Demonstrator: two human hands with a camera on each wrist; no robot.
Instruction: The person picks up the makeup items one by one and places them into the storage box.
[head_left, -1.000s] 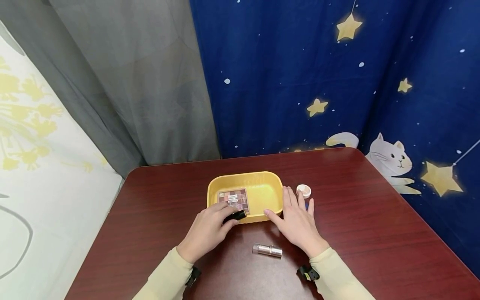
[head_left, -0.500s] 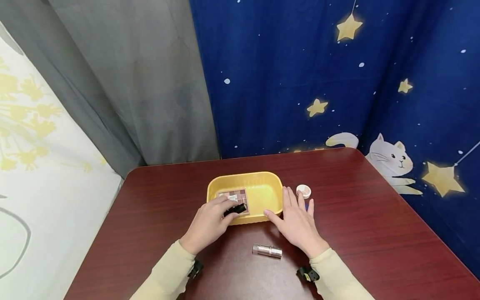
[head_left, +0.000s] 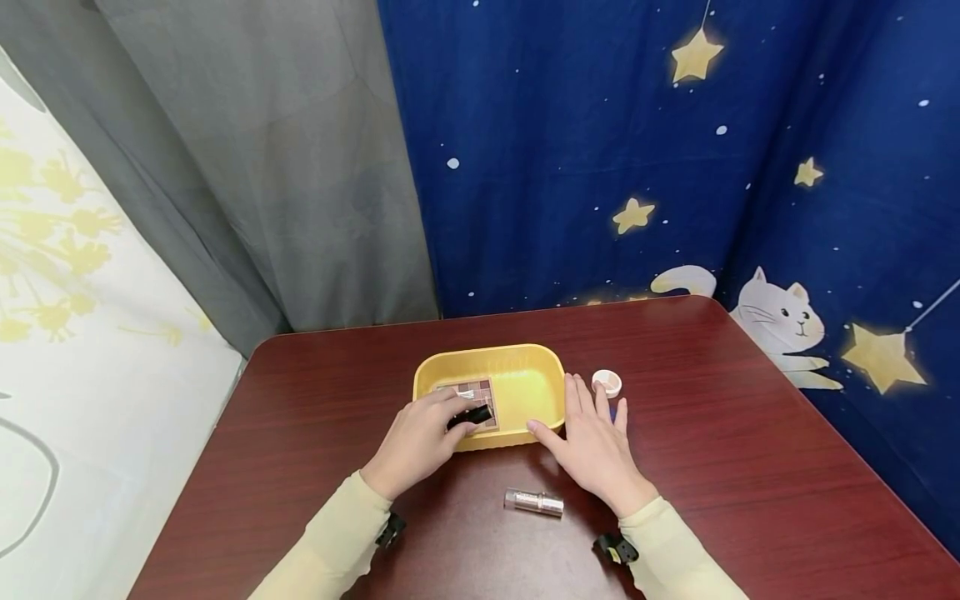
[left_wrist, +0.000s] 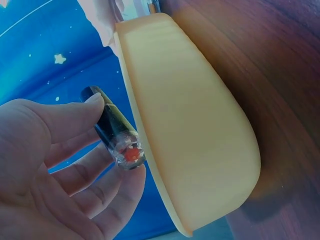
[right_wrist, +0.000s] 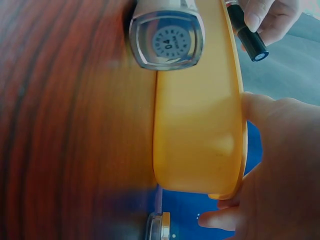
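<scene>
My left hand pinches a black lipstick between thumb and fingers, above the near left part of a yellow plastic basket. In the left wrist view, the lipstick has a clear end with red inside. Beneath it in the basket lies an eyeshadow palette, partly covered by my fingers. My right hand rests against the basket's right side, fingers extended, thumb at the near rim. A silver tube with a clear end lies on the table in front of the basket; the right wrist view shows its base marked 04.
A small round white-rimmed container stands just past my right fingertips. Something dark blue shows between those fingers, mostly hidden. The dark red table ends at the back against grey and blue curtains.
My left hand has moved slightly forward, bringing the lipstick from the near rim to over the palette and covering more of it. My right hand stays in place.
</scene>
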